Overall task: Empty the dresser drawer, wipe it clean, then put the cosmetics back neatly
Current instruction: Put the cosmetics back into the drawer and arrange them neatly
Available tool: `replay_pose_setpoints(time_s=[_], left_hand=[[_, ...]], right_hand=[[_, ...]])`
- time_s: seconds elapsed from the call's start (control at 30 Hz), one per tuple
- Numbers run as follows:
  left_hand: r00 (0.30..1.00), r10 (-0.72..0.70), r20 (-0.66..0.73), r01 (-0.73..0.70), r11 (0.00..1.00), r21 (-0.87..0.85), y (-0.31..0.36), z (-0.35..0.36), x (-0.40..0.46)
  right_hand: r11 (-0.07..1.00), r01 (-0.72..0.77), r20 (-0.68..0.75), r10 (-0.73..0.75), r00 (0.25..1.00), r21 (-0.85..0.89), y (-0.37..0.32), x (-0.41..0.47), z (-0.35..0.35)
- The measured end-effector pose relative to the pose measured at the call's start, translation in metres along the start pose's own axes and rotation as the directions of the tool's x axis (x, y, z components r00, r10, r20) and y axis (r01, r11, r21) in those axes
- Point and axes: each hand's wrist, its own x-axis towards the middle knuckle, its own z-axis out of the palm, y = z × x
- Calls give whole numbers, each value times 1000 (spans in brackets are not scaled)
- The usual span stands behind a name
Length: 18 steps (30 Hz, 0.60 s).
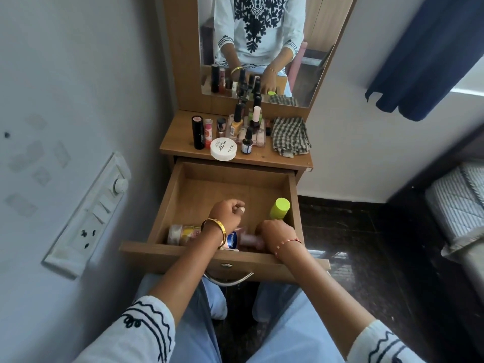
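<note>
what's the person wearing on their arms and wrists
Both arms wear white sleeves ending near the elbow, with dark navy wavy embroidery along the cuff. The left hand has a gold bangle at its wrist. The right hand has a thin reddish thread bracelet with small beads.

Both forearms are reaching forward and down, side by side, sleeves ending near the elbows. The left hand point(227, 211) is sitting farther forward with its fingers curled into a loose fist — whether it is holding anything cannot be told — and a gold bangle is circling its wrist. The right hand point(272, 235) is bending downward, knuckles up, fingers curling out of sight — a thin bracelet is lying across its wrist.
</note>
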Motion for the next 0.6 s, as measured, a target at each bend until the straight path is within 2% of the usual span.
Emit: replay_pose_setpoints(time_s=[0.23, 0.33, 0.4, 0.47, 0.53, 0.6], left_hand=[[998, 18, 55, -17, 1000, -20, -2, 2, -2], [998, 21, 64, -20, 1000, -20, -2, 2, -2], [997, 25, 73, -24, 1000, -11, -3, 2, -2], [996, 28, 82, -28, 1000, -1, -3, 2, -1], [995, 33, 91, -34, 999, 11, -4, 2, -1], [995, 31, 94, -33, 999, 12, -3, 1, -1]], right_hand=[[993, 112, 136, -117, 984, 42, 8, -9, -9], [988, 155, 132, -155, 979, 15, 14, -14, -18], [988, 151, 34, -152, 988, 35, 16, -17, -27], [983, 98, -150, -75, 986, 154, 17, -21, -39], [974, 53, -361, 30, 932, 220, 19, -24, -51], [979, 45, -491, 59, 869, 198, 21, -25, -57]])
